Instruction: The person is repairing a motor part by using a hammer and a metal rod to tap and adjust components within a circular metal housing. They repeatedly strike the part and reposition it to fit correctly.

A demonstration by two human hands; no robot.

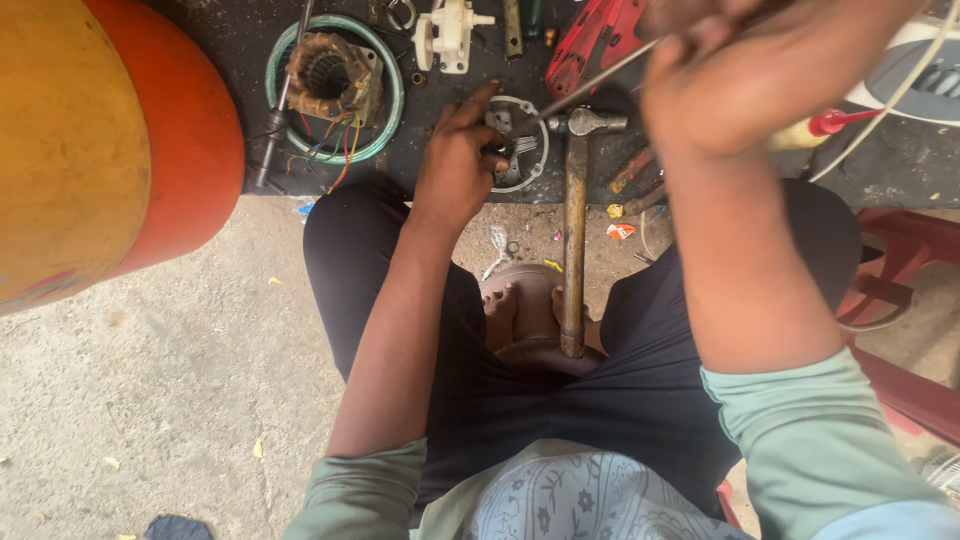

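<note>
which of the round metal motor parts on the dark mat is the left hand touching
The pale ring-shaped end plate beside the hammer head, under the left hand; the copper-wound stator lies untouched farther left.

Green sleeves (rolled), black trousers

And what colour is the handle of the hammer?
Brown wood, seen in the head view: the hammer lies between the knees.

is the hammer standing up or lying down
Lying down. The hammer lies flat, its head on the dark mat beside the left hand, its wooden handle running back toward the person's foot.
</note>
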